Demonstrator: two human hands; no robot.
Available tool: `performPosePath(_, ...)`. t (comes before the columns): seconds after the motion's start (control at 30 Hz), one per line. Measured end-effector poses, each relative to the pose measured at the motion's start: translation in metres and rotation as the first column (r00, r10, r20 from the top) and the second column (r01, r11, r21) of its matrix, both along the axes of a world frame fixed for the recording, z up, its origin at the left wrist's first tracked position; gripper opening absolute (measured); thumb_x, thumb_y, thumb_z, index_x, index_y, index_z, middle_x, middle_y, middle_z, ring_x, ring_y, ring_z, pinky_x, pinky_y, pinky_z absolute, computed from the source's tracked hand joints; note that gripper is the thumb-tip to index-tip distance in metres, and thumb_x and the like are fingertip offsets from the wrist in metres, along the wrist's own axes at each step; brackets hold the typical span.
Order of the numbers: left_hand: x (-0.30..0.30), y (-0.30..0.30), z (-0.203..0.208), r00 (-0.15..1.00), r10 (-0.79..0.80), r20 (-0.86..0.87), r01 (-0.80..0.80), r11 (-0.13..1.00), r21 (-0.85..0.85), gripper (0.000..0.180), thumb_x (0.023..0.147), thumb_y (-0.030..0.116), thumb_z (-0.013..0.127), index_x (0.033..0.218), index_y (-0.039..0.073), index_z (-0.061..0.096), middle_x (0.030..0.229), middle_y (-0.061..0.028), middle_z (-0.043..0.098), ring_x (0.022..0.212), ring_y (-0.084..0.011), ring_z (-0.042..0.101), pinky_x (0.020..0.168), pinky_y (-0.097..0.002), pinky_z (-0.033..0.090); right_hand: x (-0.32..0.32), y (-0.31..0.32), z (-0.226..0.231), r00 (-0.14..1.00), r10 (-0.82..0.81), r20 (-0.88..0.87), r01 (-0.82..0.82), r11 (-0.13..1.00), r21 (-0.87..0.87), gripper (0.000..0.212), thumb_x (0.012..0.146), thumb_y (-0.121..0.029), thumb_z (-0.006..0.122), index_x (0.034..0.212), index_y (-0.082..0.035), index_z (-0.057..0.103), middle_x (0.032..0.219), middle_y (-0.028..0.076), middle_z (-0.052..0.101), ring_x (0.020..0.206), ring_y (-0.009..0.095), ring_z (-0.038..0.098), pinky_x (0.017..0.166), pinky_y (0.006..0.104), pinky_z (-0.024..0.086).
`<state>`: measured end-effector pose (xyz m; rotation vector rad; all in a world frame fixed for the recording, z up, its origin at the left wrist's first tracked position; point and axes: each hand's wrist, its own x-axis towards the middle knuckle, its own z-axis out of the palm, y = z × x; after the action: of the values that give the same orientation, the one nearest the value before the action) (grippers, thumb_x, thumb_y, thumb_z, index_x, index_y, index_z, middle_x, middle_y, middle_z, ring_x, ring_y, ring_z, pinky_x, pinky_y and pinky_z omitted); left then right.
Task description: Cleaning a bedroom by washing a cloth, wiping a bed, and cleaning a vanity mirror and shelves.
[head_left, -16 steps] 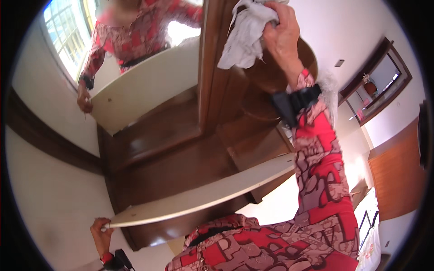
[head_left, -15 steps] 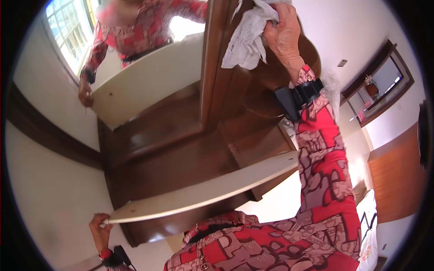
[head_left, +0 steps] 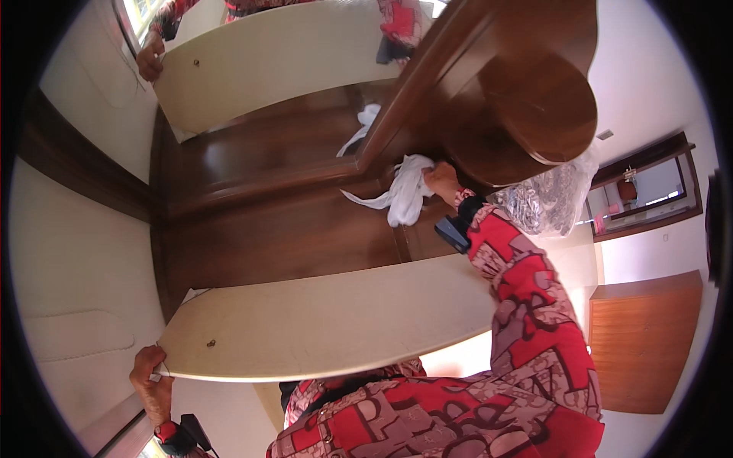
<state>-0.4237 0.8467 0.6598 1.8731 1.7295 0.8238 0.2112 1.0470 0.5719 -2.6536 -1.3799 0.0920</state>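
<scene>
My left hand [head_left: 151, 374] grips the left end of a cream-coloured board [head_left: 328, 324], its fingers wrapped over the edge. The board is tilted up in front of me, over a dark brown wooden dresser top [head_left: 282, 240]. My right hand [head_left: 441, 182] is closed on a white cloth [head_left: 410, 191]. It presses the cloth down on the brown wood behind the board, close to the foot of the mirror frame [head_left: 382, 153]. One strip of the cloth trails to the left along the wood.
The mirror [head_left: 282, 99] reflects the board, the cloth and my arms. Rounded brown shelves [head_left: 542, 107] stand right of it. Behind my right forearm hangs clear plastic wrapping [head_left: 546, 198]. A brown wooden panel [head_left: 645, 340] and a framed wall opening [head_left: 645, 191] are further right.
My right hand has come down with the cloth from high beside the mirror frame to the dresser's wood. The left hand still grips the board, whose face now shows more fully.
</scene>
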Motion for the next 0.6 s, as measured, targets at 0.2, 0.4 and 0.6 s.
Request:
performPosePath(0.2, 0.002, 0.005, 0.005, 1.0, -0.015, -0.021, 0.015, 1.0, -0.026, 0.029, 0.056, -0.002, 0.068, 0.084, 0.002, 0.058, 0.09, -0.0122, 0.06, 0.088, -0.0274, 0.057, 0.08, -0.034, 0.044, -0.028, 0.017, -0.078, 0.734, 0.476, 0.484, -0.503, 0.86, -0.084, 0.024, 0.063, -0.016, 0.063, 0.082, -0.003, 0.063, 0.074, 0.014, 0.061, 0.07, 0.037, 0.061, 0.059, 0.0444, 0.05)
performPosePath(0.4, 0.001, 0.006, 0.01, 1.0, 0.011, -0.007, -0.011, 1.0, -0.018, 0.03, 0.057, -0.002, 0.071, 0.084, 0.001, 0.058, 0.088, -0.0095, 0.06, 0.087, -0.025, 0.057, 0.08, -0.0334, 0.044, -0.05, 0.002, -0.012, 0.92, 0.328, -0.213, -0.311, 0.944, 0.108, 0.026, 0.068, -0.016, 0.063, 0.087, 0.001, 0.061, 0.076, 0.016, 0.063, 0.071, 0.028, 0.063, 0.062, 0.0369, 0.049)
performPosePath(0.6, 0.001, 0.005, 0.008, 0.999, 0.034, -0.01, -0.035, 0.996, -0.077, 0.03, 0.056, 0.004, 0.072, 0.083, 0.001, 0.06, 0.09, -0.0095, 0.059, 0.09, -0.0247, 0.056, 0.081, -0.0337, 0.044, -0.102, 0.008, -0.021, 0.428, 0.081, -0.9, 0.286, 0.933, 0.22, 0.021, 0.072, -0.013, 0.063, 0.084, 0.004, 0.062, 0.076, 0.009, 0.062, 0.065, 0.02, 0.062, 0.047, 0.0327, 0.05)
